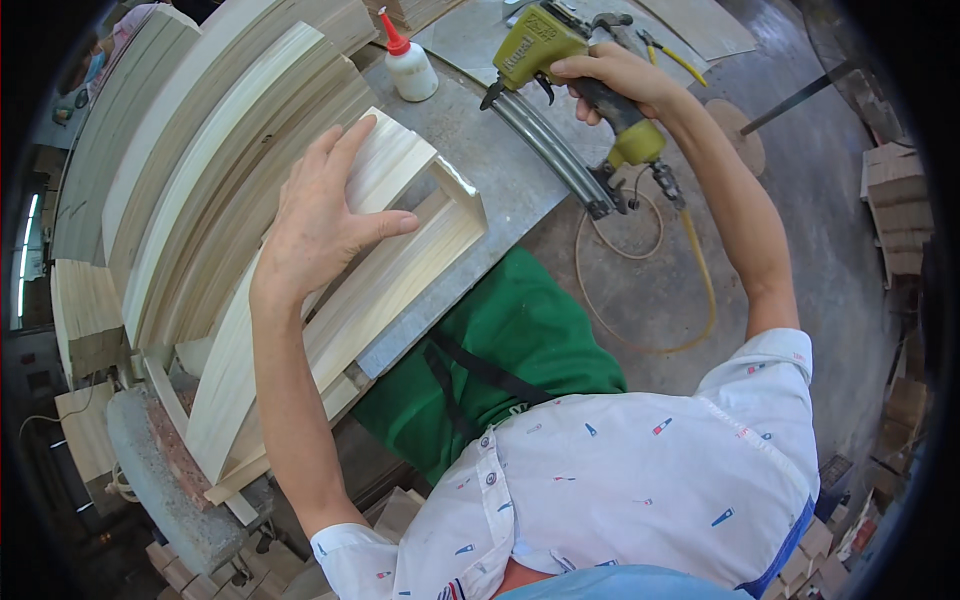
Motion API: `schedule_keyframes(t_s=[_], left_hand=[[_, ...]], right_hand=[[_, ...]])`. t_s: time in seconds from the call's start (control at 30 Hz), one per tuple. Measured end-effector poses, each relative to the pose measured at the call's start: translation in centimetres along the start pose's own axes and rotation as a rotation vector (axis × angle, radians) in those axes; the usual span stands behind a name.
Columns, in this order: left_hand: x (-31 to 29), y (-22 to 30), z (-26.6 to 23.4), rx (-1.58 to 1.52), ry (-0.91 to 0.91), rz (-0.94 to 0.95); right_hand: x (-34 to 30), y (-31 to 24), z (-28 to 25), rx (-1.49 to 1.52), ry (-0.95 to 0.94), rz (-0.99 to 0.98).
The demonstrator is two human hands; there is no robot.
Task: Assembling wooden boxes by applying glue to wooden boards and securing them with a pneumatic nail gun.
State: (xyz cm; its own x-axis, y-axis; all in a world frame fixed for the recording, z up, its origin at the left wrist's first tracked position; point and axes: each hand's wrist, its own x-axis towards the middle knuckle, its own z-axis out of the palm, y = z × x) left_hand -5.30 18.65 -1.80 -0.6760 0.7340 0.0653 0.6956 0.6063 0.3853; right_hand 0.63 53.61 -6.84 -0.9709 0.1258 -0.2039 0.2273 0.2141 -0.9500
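In my right hand (622,82) is an olive-green nail gun (537,48), gripped by its black handle and raised over the table's right side. Its long magazine slants down to the right, and a yellowish air hose (703,265) hangs from its base. My left hand (315,220) lies over a pale wooden box frame (415,265), fingers stretched along its upper board and thumb spread wide. The frame's right end has a short crosspiece with a white smear, likely glue, along its edge (458,176). Nail gun and frame are apart.
A white bottle with a red nozzle (411,74) stands on the metal tabletop (520,205). Stacked wooden boards (225,130) fill the left side. Yellow-handled pliers (684,62) lie behind the nail gun. More wood is piled at far right (897,210).
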Motion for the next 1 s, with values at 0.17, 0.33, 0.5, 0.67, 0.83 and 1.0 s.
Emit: schedule_keyframes(t_s=[0.17, 0.33, 0.5, 0.67, 0.83, 1.0], left_hand=[[0.0, 0.2, 0.5, -0.006, 0.029, -0.032], [0.0, 0.1, 0.9, -0.007, 0.052, -0.029], [0.1, 0.3, 1.2, -0.019, 0.068, -0.059], [0.0, 1.1, 1.1, -0.045, 0.074, -0.068], [-1.0, 2.4, 1.0, -0.056, 0.068, -0.020], [-1.4, 3.3, 1.5, -0.053, 0.023, -0.010]], right_hand=[[5.9, 5.6, -0.7, 0.255, -0.074, 0.139], [7.5, 8.0, -1.2, 0.041, -0.023, 0.160], [-0.2, 4.9, 3.0, -0.932, 0.353, -0.738], [-5.7, 3.8, 13.8, -0.407, 0.020, -0.702], [-5.0, 4.1, 16.5, -0.300, 0.087, -0.686], [-5.0, 4.3, 16.3, -0.301, 0.134, -0.722]])
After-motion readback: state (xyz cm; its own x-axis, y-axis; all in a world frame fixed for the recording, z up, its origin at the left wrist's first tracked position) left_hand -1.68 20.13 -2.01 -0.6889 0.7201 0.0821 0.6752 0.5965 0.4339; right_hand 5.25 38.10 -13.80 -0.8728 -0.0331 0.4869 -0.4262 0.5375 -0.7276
